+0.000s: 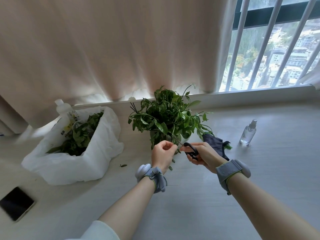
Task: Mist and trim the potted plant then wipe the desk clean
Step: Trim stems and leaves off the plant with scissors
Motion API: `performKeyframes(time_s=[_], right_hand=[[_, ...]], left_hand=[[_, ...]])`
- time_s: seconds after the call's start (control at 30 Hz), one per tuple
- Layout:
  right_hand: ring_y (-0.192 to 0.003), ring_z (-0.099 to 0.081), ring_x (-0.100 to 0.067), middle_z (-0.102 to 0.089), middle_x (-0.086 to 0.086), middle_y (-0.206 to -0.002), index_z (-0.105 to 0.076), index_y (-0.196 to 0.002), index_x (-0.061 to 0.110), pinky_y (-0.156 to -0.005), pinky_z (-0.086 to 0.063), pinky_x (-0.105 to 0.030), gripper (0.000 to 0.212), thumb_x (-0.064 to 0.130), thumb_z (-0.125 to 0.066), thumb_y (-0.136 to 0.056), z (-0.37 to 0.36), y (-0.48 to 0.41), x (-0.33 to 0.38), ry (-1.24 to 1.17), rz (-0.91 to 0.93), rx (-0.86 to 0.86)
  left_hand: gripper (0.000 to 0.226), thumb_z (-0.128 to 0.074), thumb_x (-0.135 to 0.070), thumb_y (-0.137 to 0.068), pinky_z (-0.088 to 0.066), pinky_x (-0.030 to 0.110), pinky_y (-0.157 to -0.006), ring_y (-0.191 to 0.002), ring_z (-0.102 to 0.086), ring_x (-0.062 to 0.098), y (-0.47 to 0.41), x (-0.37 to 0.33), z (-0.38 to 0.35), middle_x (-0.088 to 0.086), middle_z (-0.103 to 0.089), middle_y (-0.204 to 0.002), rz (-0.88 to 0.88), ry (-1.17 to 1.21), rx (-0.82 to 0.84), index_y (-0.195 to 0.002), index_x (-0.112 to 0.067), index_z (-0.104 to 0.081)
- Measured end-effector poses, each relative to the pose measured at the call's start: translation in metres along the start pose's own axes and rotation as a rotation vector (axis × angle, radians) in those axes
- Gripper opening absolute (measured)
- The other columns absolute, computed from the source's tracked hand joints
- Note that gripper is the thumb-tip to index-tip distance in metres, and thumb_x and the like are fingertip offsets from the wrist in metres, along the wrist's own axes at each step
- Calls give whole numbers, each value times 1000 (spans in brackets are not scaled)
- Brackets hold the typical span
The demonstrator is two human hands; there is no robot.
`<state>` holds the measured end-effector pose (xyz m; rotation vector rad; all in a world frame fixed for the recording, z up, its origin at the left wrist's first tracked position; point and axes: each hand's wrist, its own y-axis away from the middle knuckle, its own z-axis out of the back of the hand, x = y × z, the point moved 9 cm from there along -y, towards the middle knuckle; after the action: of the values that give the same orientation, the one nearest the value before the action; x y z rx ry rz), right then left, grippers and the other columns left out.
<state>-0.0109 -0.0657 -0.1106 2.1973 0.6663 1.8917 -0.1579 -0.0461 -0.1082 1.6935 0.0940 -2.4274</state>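
Green potted plant [168, 116] stands mid-desk [190, 196] by window. Left hand [162, 154] pinches thin stem; right hand [201, 155] grips black scissors [190, 149], blades at stem. Stems soft, light, springy: hold close below cut, gently.

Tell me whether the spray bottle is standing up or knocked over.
Standing up. The spray bottle rests on its base on the desk, nozzle on top, right of the plant, with neither hand touching it.
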Motion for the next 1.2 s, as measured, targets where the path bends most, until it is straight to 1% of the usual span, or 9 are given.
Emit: performKeyframes(time_s=[0.3,0.43,0.53,0.67,0.77,0.9,1.03,1.1,1.2], right_hand=[[-54,-40,-20,-49,-9,-56,-67,-100,-13,-38,-33,-16,23,4,-66,-84,1,-3,-1,63,29,-2],[-39,-38,-17,-45,-10,-52,-64,-97,-13,-35,-28,-19,20,3,-60,-87,-6,0,-1,103,15,29],[-33,-35,-16,-43,-9,-47,-63,-96,-8,-35,-25,-19,18,6,-57,-88,-7,2,-2,140,11,48],[-35,-36,-16,-46,-7,-47,-63,-98,-7,-40,-25,-22,20,9,-59,-87,-7,0,-7,199,4,46],[-34,-37,-16,-46,-7,-46,-62,-97,-8,-42,-24,-24,20,9,-59,-87,-7,-5,-13,214,7,45],[-34,-37,-17,-47,-7,-46,-63,-92,-4,-45,-21,-26,14,9,-58,-88,-6,-13,-17,196,14,38],[-34,-38,-17,-48,-9,-48,-64,-87,0,-50,-17,-29,10,10,-59,-88,-5,-23,-23,195,26,15],[-33,-37,-17,-48,-10,-49,-63,-81,4,-50,-16,-29,9,10,-59,-87,-4,-27,-26,205,28,-1],[-34,-37,-17,-48,-10,-50,-62,-82,5,-49,-15,-28,9,11,-60,-87,-4,-30,-28,215,34,-19]], left_hand=[[15,-62,-19,-81,-38,23,-57,-59,-46,10,3,10,7,-6,-53,-59,65,1,-43,-67,-14,-60],[26,-51,-30,-73,-31,25,-55,-54,-38,16,7,17,16,-6,-41,-48,117,-27,-73,-51,-17,-48],[34,-51,-32,-78,-34,25,-55,-55,-45,17,8,23,23,-3,-50,-53,158,-129,-96,-50,-14,-57],[26,-64,-31,-78,-41,26,-64,-74,-55,18,2,27,36,-4,-59,-86,102,-280,-157,-60,-13,-68],[11,-73,-33,-70,-46,25,-70,-79,-56,13,-2,28,36,-7,-58,-89,26,-368,-110,-66,-24,-68],[13,-72,-39,-72,-46,31,-81,-87,-55,14,-3,29,35,-10,-56,-88,-35,-466,-97,-66,-29,-67],[7,-69,-33,-77,-35,28,-86,-95,-52,11,-6,32,31,-13,-57,-95,-88,-531,-46,-84,-32,-72],[25,-70,-27,-75,-33,26,-85,-98,-52,11,-8,38,25,-12,-59,-102,-101,-555,4,-99,-34,-68],[28,-67,-20,-80,-41,25,-83,-101,-53,16,-13,44,22,-7,-61,-107,-105,-478,22,-107,-26,-67]])
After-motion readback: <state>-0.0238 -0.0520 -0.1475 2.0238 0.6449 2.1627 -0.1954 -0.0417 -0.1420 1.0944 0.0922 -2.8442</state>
